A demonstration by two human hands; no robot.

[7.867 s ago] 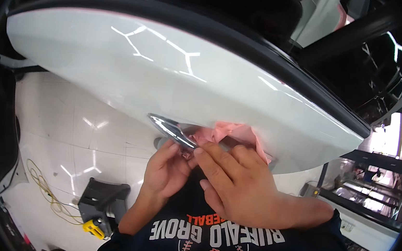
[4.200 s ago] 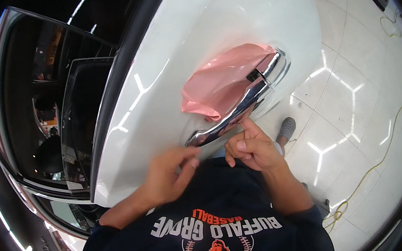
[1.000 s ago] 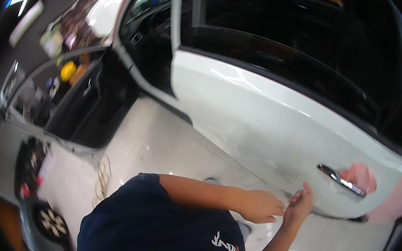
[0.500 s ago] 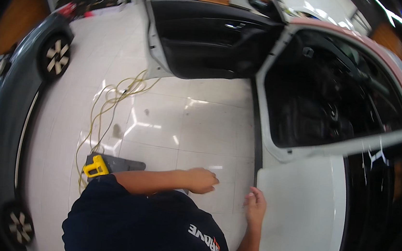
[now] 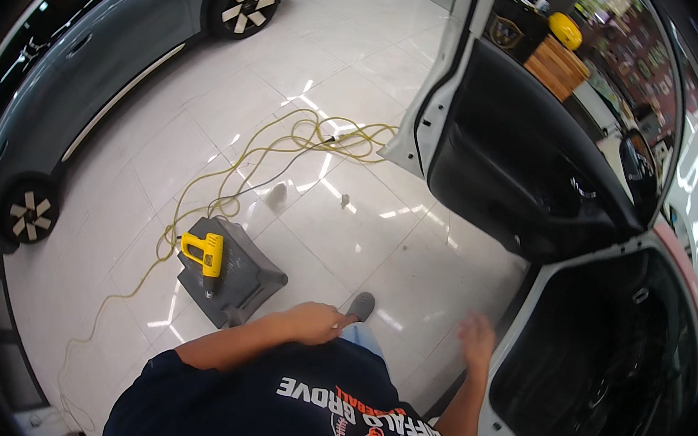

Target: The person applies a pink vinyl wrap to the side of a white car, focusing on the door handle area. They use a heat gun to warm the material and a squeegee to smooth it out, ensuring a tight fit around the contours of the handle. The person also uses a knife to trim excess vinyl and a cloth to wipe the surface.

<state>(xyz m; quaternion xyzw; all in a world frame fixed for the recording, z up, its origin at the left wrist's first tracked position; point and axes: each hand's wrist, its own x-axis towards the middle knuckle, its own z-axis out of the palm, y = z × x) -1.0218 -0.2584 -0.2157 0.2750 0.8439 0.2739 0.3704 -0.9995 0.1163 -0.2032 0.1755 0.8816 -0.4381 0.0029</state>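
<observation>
My left hand [image 5: 318, 323] is in front of my torso, fingers curled inward; whatever they may hold is hidden. My right hand [image 5: 477, 340] is raised beside the car's door opening, blurred, with its fingers extended and nothing visible in them. To the left of my left hand, a yellow heat gun [image 5: 204, 252] lies on a dark grey stool-like stand [image 5: 249, 280], its nozzle toward me. A yellow cord [image 5: 247, 158] runs in loops across the floor from the stand. The open car door [image 5: 508, 141], with black inner trim, stands ahead on the right.
A grey-blue car [image 5: 122, 45] is parked along the left. On the right is the light-coloured car's dark door opening [image 5: 597, 351]. My shoe [image 5: 362, 304] rests on the shiny tiled floor [image 5: 396, 248]. A wooden box [image 5: 555, 67] stands beyond the door.
My view has turned left, bringing the heat gun, stand and grey-blue car further into sight. My right hand has moved, its fingers now extended. My left hand stays in front of my torso.
</observation>
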